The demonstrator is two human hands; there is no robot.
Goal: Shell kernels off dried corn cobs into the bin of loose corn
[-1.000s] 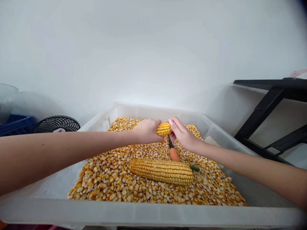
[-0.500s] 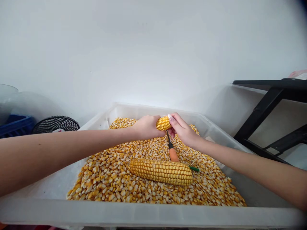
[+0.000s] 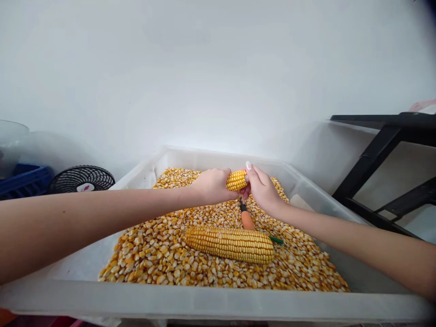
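My left hand (image 3: 214, 185) is wrapped round a yellow corn cob (image 3: 236, 180), held up above a bed of loose corn kernels (image 3: 163, 245). At the cob's right end, my right hand (image 3: 260, 186) is closed on it, thumb on top and fingers curled below. A second, larger corn cob (image 3: 231, 244) lies on the kernels in front of the hands, full of kernels. Just behind it rests a tool with an orange handle (image 3: 248, 220) and a dark shaft; its far end is hidden beneath my hands. A green tip (image 3: 276, 240) sticks out from behind the lying cob.
A translucent plastic tub (image 3: 218, 303) holds the kernels. To the left are a black round fan grille (image 3: 80, 178) and a blue basket (image 3: 25, 179). On the right stands a black-framed rack (image 3: 369, 159). A white wall (image 3: 218, 81) rises behind the tub.
Both hands and the held cob have shifted slightly right. My right hand has slid toward the cob's end, where a paler tip now shows. The lying cob and the tool stay put.
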